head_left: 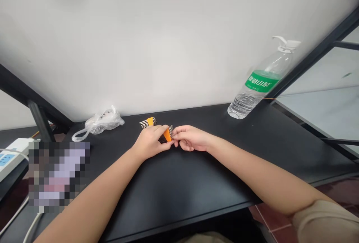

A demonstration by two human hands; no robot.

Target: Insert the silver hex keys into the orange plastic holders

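Note:
My left hand (151,141) is closed around an orange holder of hex keys (167,135), its thumb below and its fingers over the top. The bent metal ends of the keys stick out on the right side. At those ends, the thumb and fingers of my right hand (193,138) are pinched together on a hex key, which the fingertips partly hide. A second orange hex key holder (150,121), with several silver keys fanned to the left, lies on the black table (174,198) just behind my left hand.
A large water bottle (258,82) with a green label stands at the back right by the wall. A crumpled clear plastic bag (103,121) lies at the back left. A blurred-out object (58,177) and a white power strip (15,155) with cables are at the left.

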